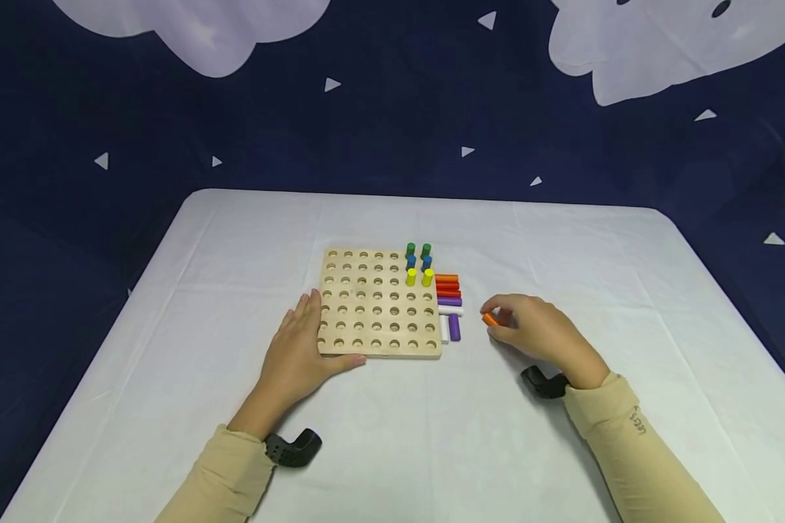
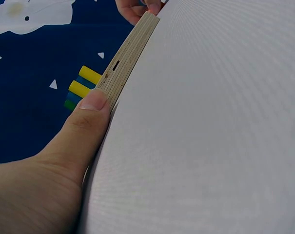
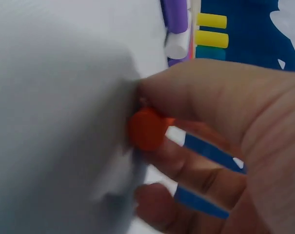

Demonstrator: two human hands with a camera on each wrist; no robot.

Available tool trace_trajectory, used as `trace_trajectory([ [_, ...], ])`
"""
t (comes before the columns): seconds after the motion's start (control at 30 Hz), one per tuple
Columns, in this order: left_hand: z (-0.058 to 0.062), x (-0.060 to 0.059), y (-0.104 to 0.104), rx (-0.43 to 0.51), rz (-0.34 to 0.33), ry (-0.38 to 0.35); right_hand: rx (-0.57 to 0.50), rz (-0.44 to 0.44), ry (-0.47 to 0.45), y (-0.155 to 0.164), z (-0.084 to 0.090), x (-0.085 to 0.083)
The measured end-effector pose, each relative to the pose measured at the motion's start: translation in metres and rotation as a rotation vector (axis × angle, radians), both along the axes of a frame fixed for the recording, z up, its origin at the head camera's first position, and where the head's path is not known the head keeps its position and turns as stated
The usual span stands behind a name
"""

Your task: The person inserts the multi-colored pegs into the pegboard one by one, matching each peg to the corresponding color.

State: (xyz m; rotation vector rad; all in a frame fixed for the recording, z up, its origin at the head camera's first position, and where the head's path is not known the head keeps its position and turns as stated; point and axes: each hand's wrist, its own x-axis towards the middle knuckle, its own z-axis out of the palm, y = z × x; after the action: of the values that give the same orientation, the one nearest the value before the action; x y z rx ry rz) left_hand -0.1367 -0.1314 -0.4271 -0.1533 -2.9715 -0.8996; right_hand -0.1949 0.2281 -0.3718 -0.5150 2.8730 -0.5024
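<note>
The right hand [image 1: 536,330] pinches an orange peg [image 1: 490,319] between thumb and curled fingers [image 3: 196,165], just above the bench [image 1: 562,254] and a little to the right of the loose pegs. In the right wrist view the peg's round orange end faces the camera, with the thumb on top and the other fingers folded under it.

The left hand [image 1: 297,349] lies flat with its fingers released and straight, resting against the near left corner of the wooden pegboard [image 1: 366,305]; its thumb [image 2: 91,109] presses the board's near edge (the plywood layers show in the left wrist view).

On the board's far right corner stand 6 pegs in 2 columns: 2 green pegs [image 1: 418,250] at the back, 2 blue pegs [image 1: 419,261] in the middle and 2 yellow pegs [image 1: 419,277] in front. Just beside the board's right edge lie loose pegs [image 1: 448,301]: orange, red, purple and white, stacked side by side, with 1 white and 1 purple peg lying nearer.
</note>
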Motion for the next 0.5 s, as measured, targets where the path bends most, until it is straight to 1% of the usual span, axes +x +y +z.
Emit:
trace_trajectory([
  [0.1,0.000,0.000,0.000,0.003,0.001,-0.001,-0.040,0.008,0.015,0.001,-0.004,-0.003],
  [0.37,0.001,0.001,0.000,0.005,0.001,-0.004,-0.190,0.011,0.056,0.004,-0.012,-0.012],
  [0.5,0.001,0.001,0.000,0.005,0.003,-0.004,-0.259,0.024,0.118,0.001,-0.012,-0.016],
])
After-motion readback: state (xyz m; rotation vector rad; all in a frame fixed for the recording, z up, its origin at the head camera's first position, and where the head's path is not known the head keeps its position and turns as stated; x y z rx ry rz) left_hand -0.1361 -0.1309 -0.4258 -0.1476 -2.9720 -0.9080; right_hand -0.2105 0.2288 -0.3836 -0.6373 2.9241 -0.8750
